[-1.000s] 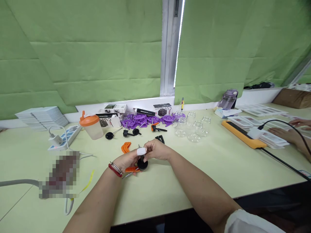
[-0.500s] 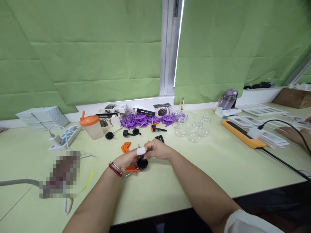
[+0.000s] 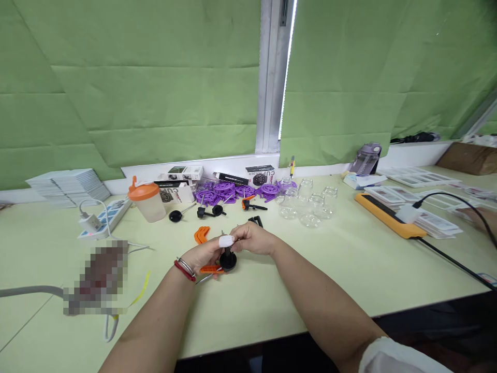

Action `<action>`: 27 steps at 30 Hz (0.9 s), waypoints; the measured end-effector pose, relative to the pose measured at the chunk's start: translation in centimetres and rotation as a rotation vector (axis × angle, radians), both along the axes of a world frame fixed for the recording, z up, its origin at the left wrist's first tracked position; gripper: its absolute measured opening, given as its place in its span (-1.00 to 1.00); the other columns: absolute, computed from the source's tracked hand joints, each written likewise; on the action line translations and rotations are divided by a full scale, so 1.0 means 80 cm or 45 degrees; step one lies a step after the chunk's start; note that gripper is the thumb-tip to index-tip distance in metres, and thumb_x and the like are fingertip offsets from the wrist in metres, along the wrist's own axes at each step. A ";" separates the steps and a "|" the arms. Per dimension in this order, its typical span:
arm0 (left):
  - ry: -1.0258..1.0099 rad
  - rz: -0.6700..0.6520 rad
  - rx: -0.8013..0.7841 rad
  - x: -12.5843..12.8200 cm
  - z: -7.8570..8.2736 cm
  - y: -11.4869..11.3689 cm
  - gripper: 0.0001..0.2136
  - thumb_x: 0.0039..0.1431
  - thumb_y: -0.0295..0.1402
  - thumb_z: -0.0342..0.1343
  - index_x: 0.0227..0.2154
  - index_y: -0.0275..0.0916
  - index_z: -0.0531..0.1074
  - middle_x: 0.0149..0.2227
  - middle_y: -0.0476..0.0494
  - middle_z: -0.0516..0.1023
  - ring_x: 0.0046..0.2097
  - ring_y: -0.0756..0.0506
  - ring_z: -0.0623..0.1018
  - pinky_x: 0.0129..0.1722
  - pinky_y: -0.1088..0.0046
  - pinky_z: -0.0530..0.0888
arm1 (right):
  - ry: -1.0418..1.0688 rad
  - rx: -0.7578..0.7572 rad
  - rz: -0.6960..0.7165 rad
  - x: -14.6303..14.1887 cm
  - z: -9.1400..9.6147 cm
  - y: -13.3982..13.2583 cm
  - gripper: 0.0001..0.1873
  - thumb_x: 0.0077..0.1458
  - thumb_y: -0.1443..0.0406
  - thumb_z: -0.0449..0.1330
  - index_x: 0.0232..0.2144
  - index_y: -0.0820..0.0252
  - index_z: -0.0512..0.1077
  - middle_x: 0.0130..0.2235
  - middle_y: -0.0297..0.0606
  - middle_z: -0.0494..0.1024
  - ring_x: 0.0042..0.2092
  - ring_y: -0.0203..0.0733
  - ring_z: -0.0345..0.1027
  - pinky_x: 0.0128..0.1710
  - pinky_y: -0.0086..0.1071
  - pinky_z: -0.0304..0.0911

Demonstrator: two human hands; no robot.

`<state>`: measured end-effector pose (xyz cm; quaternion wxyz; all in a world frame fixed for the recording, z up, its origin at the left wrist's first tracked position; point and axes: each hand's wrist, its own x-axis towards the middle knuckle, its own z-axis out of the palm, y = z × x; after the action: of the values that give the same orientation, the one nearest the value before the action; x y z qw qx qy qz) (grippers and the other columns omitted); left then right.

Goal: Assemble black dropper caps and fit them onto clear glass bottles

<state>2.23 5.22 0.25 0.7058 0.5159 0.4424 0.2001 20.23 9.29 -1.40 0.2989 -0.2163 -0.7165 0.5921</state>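
Note:
Both my hands meet over the middle of the pale green table (image 3: 349,269). My left hand (image 3: 205,255), with a white wrap on one fingertip and a red band at the wrist, is closed around a small black round part with a stem (image 3: 227,260). My right hand (image 3: 251,239) pinches the top of the same black part. Under my left hand lie an orange plastic piece (image 3: 210,269) and a thin metal rod (image 3: 204,280). Another orange curved piece (image 3: 201,234) lies just behind my hands.
Behind my hands lie purple wheel parts (image 3: 229,191), black stemmed parts (image 3: 176,216), clear glass jars (image 3: 308,204), small boxes (image 3: 182,173) and an orange-lidded cup (image 3: 145,202). A power strip (image 3: 103,220) sits left. An orange flat device (image 3: 388,215) with cable lies right, near another person's hand (image 3: 483,217).
My hands stay together on the black part, which has shifted only slightly. The other person's hands at the right have drawn back toward the frame edge.

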 end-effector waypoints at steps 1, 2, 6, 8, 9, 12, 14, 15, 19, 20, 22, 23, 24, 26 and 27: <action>0.007 0.007 -0.005 0.000 -0.001 0.000 -0.28 -0.15 0.10 0.17 0.01 -0.22 0.17 -0.43 -0.10 0.44 -0.53 -0.08 0.48 -0.74 0.57 0.23 | -0.009 0.018 -0.012 0.000 0.001 0.000 -0.84 -0.20 0.30 0.35 -0.49 0.27 0.51 -0.45 -0.36 0.47 -0.40 -0.32 0.29 -0.32 -0.40 0.24; 0.010 0.015 -0.010 -0.001 -0.001 0.000 -0.29 -0.15 0.11 0.16 0.01 -0.23 0.18 -0.44 -0.10 0.44 -0.53 -0.09 0.48 -0.74 0.57 0.23 | -0.020 0.030 -0.026 0.000 0.001 -0.001 -0.84 -0.20 0.30 0.35 -0.49 0.27 0.52 -0.44 -0.35 0.48 -0.38 -0.31 0.29 -0.30 -0.40 0.23; -0.003 0.001 -0.012 -0.001 -0.002 0.000 -0.33 -0.12 0.11 0.15 -0.02 -0.22 0.20 -0.43 -0.09 0.45 -0.53 -0.07 0.48 -0.73 0.57 0.24 | -0.059 0.011 -0.069 0.000 0.002 -0.001 -0.81 -0.22 0.31 0.35 -0.46 0.27 0.51 -0.46 -0.36 0.49 -0.39 -0.32 0.28 -0.31 -0.40 0.20; 0.001 -0.001 -0.008 -0.001 -0.001 -0.001 -0.33 -0.14 0.11 0.16 -0.03 -0.23 0.20 -0.44 -0.09 0.44 -0.53 -0.07 0.48 -0.73 0.57 0.24 | -0.066 0.010 -0.072 0.000 0.001 -0.001 -0.81 -0.22 0.30 0.35 -0.46 0.27 0.51 -0.47 -0.37 0.48 -0.41 -0.33 0.27 -0.32 -0.41 0.19; 0.006 0.000 -0.008 -0.001 0.000 -0.001 -0.32 -0.15 0.10 0.16 -0.04 -0.23 0.19 -0.45 -0.09 0.44 -0.53 -0.07 0.48 -0.74 0.57 0.24 | -0.071 0.020 -0.067 0.000 0.001 0.000 -0.81 -0.22 0.29 0.35 -0.46 0.27 0.51 -0.47 -0.37 0.48 -0.41 -0.33 0.26 -0.32 -0.41 0.18; 0.028 0.008 -0.014 0.001 0.002 -0.003 -0.29 -0.18 0.11 0.16 -0.03 -0.25 0.18 -0.46 -0.09 0.44 -0.53 -0.08 0.47 -0.74 0.56 0.26 | -0.088 0.069 -0.045 0.001 0.001 0.000 -0.81 -0.20 0.29 0.35 -0.46 0.27 0.50 -0.46 -0.36 0.49 -0.41 -0.33 0.28 -0.31 -0.40 0.19; 0.035 0.012 -0.009 0.001 0.003 -0.003 -0.28 -0.18 0.11 0.16 -0.02 -0.25 0.18 -0.45 -0.09 0.44 -0.53 -0.08 0.47 -0.73 0.54 0.29 | -0.096 0.095 -0.039 0.001 0.002 0.000 -0.81 -0.20 0.28 0.35 -0.46 0.28 0.50 -0.45 -0.36 0.50 -0.40 -0.32 0.29 -0.31 -0.40 0.20; 0.036 0.014 -0.003 0.001 0.003 -0.003 -0.28 -0.18 0.11 0.16 -0.02 -0.24 0.19 -0.44 -0.10 0.44 -0.53 -0.08 0.47 -0.73 0.53 0.30 | -0.100 0.106 -0.044 0.001 0.002 0.000 -0.80 -0.20 0.28 0.35 -0.46 0.28 0.50 -0.45 -0.35 0.50 -0.40 -0.31 0.29 -0.31 -0.40 0.20; 0.050 0.005 -0.009 0.000 0.004 -0.002 -0.28 -0.19 0.13 0.15 -0.03 -0.26 0.20 -0.42 -0.12 0.44 -0.52 -0.07 0.47 -0.73 0.53 0.32 | -0.097 0.107 -0.079 0.001 0.003 -0.001 -0.80 -0.20 0.27 0.35 -0.47 0.27 0.50 -0.46 -0.36 0.49 -0.41 -0.32 0.29 -0.34 -0.42 0.20; 0.052 0.002 -0.015 0.000 0.004 -0.002 -0.28 -0.19 0.13 0.15 -0.03 -0.26 0.20 -0.41 -0.12 0.44 -0.52 -0.06 0.46 -0.73 0.53 0.32 | -0.097 0.101 -0.074 0.001 0.003 -0.001 -0.81 -0.20 0.28 0.34 -0.46 0.27 0.50 -0.46 -0.36 0.49 -0.41 -0.32 0.29 -0.34 -0.42 0.20; 0.046 -0.006 -0.020 0.000 0.004 -0.002 -0.29 -0.17 0.12 0.15 -0.03 -0.25 0.20 -0.41 -0.12 0.45 -0.53 -0.04 0.46 -0.72 0.55 0.32 | -0.108 0.102 -0.056 0.002 0.004 -0.001 -0.82 -0.20 0.29 0.34 -0.46 0.27 0.51 -0.45 -0.35 0.50 -0.41 -0.32 0.29 -0.34 -0.42 0.20; 0.040 -0.008 -0.016 -0.001 0.004 -0.002 -0.30 -0.16 0.12 0.14 -0.02 -0.24 0.20 -0.40 -0.11 0.45 -0.53 -0.04 0.46 -0.72 0.55 0.32 | -0.118 0.115 -0.052 0.002 0.004 -0.001 -0.83 -0.19 0.30 0.34 -0.46 0.27 0.51 -0.44 -0.35 0.51 -0.40 -0.32 0.30 -0.34 -0.42 0.20; 0.035 -0.012 -0.012 -0.001 0.003 -0.002 -0.31 -0.14 0.11 0.13 -0.01 -0.24 0.20 -0.40 -0.11 0.45 -0.53 -0.04 0.46 -0.72 0.55 0.31 | -0.131 0.137 -0.053 0.003 0.005 -0.001 -0.84 -0.18 0.31 0.33 -0.46 0.27 0.51 -0.43 -0.34 0.51 -0.39 -0.31 0.30 -0.33 -0.42 0.21; 0.027 -0.015 0.000 -0.001 0.002 -0.002 -0.32 -0.10 0.11 0.11 0.00 -0.24 0.19 -0.42 -0.12 0.46 -0.51 -0.06 0.47 -0.72 0.54 0.31 | -0.161 0.206 -0.067 0.004 0.008 -0.002 -0.89 -0.14 0.33 0.31 -0.46 0.26 0.51 -0.42 -0.33 0.50 -0.37 -0.30 0.31 -0.32 -0.42 0.22; 0.022 -0.014 0.005 -0.001 0.001 -0.002 -0.32 -0.08 0.11 0.11 0.01 -0.24 0.19 -0.42 -0.12 0.46 -0.51 -0.07 0.47 -0.72 0.53 0.32 | -0.178 0.253 -0.074 0.004 0.009 -0.003 -0.91 -0.12 0.34 0.30 -0.46 0.26 0.51 -0.42 -0.33 0.50 -0.36 -0.30 0.31 -0.31 -0.42 0.22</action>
<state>2.16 5.09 0.33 0.7020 0.5214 0.4452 0.1926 20.54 9.07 -0.65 0.2852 -0.2469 -0.7842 0.4927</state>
